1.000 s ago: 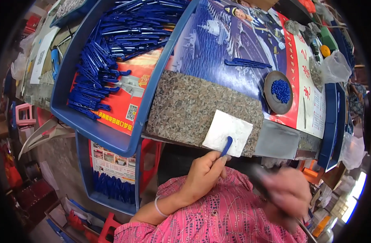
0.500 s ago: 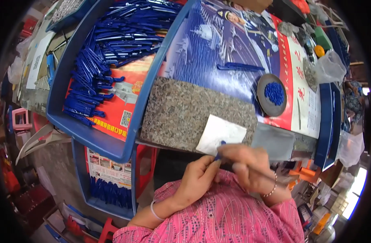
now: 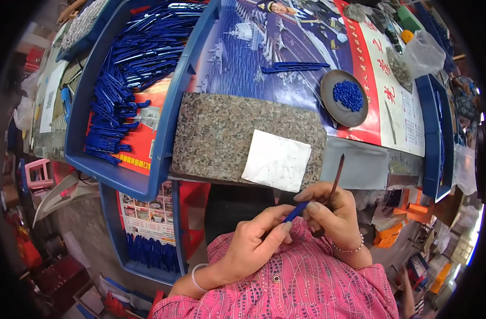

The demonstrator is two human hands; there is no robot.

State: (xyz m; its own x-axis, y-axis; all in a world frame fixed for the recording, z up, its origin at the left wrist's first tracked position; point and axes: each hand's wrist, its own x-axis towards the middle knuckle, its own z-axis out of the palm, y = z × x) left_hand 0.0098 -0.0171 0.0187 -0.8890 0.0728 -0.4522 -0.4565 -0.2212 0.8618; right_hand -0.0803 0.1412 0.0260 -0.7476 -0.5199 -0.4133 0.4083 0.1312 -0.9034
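Both hands meet just off the near edge of the granite slab (image 3: 227,135), over the lap. The left hand (image 3: 253,242) pinches a small blue plastic piece (image 3: 296,211) between thumb and fingertips, closed tight on it. The right hand (image 3: 330,212) touches the same piece and grips a thin dark rod (image 3: 336,178), which points up toward the slab's near edge. A white paper square (image 3: 276,159) lies at that edge, and a dish of blue beads (image 3: 345,98) sits beyond the far right corner.

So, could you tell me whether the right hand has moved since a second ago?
Yes. The right hand has come up and left to meet the left hand, nearer the white sheet.
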